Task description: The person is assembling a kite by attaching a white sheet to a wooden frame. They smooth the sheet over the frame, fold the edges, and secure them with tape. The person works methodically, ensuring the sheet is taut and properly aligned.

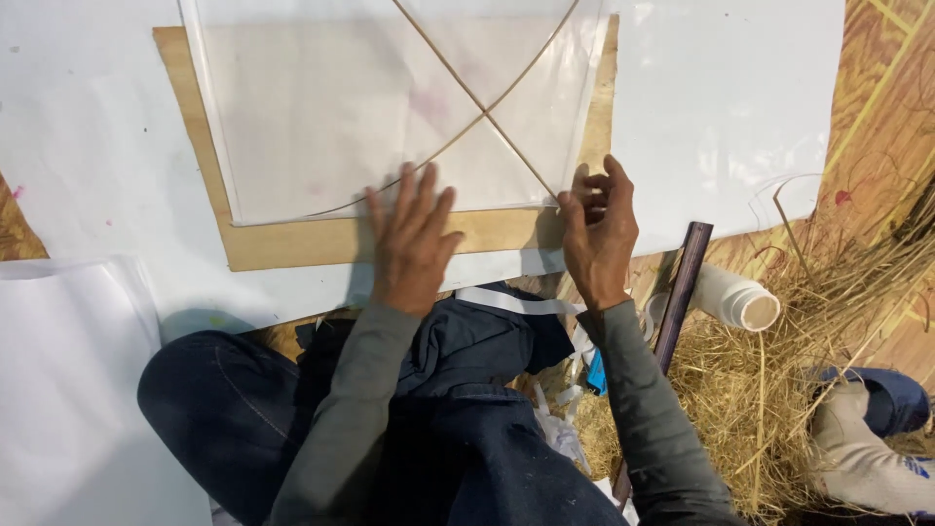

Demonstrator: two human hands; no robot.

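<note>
A sheet of thin white paper [331, 117] is lying flat on a brown board [331, 239], with two thin sticks [458, 83] crossing over it. The left hand [411, 239] is lying wide open, palm down, fingers spread, pressing across the lower edge of the paper and the board beneath; it is gripping nothing. The right hand [596, 229] is resting at the paper's lower right corner, its fingers curled in and pinching at the end of one stick where that stick meets the paper's edge; exactly what is between the fingertips is too small to tell. The board is sitting on larger white sheets [740, 97] spread over a patterned floor [891, 107]. To the right, a dark flat bar [682, 287] and a white tube [735, 297] are lying beside a heap of straw [769, 390]. The person's dark trousers [234, 409] are filling the foreground.
</note>
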